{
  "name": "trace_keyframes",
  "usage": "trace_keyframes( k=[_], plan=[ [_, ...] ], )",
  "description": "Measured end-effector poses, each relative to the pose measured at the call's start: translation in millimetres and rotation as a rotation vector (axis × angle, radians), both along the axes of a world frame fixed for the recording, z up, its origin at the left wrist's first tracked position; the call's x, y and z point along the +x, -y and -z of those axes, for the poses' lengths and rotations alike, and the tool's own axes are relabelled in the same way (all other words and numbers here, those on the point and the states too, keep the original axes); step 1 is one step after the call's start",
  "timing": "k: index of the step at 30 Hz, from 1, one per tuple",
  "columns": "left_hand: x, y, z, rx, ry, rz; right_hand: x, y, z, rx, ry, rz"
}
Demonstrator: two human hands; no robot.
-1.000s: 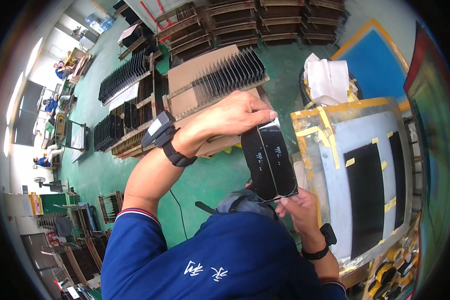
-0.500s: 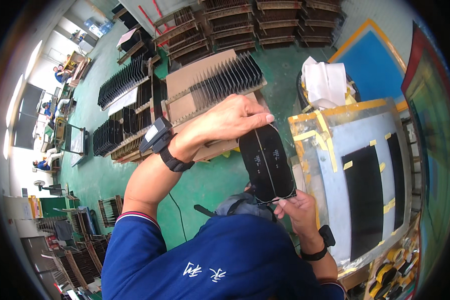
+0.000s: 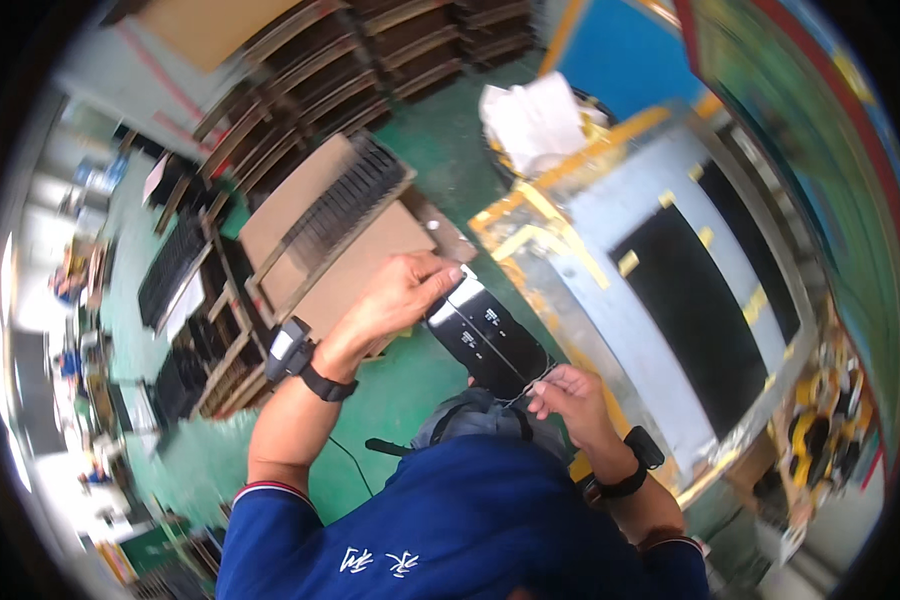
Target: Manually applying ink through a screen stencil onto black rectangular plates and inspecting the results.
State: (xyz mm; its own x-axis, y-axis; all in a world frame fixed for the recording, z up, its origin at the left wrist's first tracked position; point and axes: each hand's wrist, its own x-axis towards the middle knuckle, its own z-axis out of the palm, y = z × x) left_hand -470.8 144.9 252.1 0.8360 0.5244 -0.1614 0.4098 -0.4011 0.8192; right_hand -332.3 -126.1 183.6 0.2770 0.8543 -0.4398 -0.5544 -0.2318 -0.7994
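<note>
Between my two hands is a thin glossy black panel (image 3: pixel 482 338) with rounded corners, a pale line down its middle and small white print. My left hand (image 3: pixel 402 297) grips its far upper end, with the thumb lying over the edge. At the near lower end, my right hand (image 3: pixel 573 397) pinches the panel's pale rim between thumb and fingertips. The panel is held tilted in the air, and light glints off its face. Each wrist wears a dark strap with a small device.
To the right stands a pale worktable (image 3: pixel 580 290) with yellow tape and black rectangles. A bin (image 3: pixel 540 125) with white cloth is beyond it. On the left, a wooden rack (image 3: pixel 340 205) holds several upright dark panels over cardboard. More racks (image 3: pixel 310 60) stand farther back.
The view has turned, so the racks and worktable have shifted left in it. The panel has tilted and now shows more glare. Both hands still hold it.
</note>
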Motion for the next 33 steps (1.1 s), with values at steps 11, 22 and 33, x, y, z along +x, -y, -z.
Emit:
trace_keyframes(
  k=[11, 22, 33],
  plan=[
    [144.6, 77.1, 133.5, -0.144, -0.109, 0.283, 29.2, 93.2, 80.6, -0.412, 0.185, 0.629],
    [68.5, 60.2, 170.2, -0.341, 0.049, 0.068, -13.9, 136.7, 71.9, -0.417, 0.233, 0.626],
    [-11.5, 76.6, 251.3, -0.62, -0.432, 0.114, -0.2, 20.3, 246.7, 0.0, -0.203, 0.892]
  ],
)
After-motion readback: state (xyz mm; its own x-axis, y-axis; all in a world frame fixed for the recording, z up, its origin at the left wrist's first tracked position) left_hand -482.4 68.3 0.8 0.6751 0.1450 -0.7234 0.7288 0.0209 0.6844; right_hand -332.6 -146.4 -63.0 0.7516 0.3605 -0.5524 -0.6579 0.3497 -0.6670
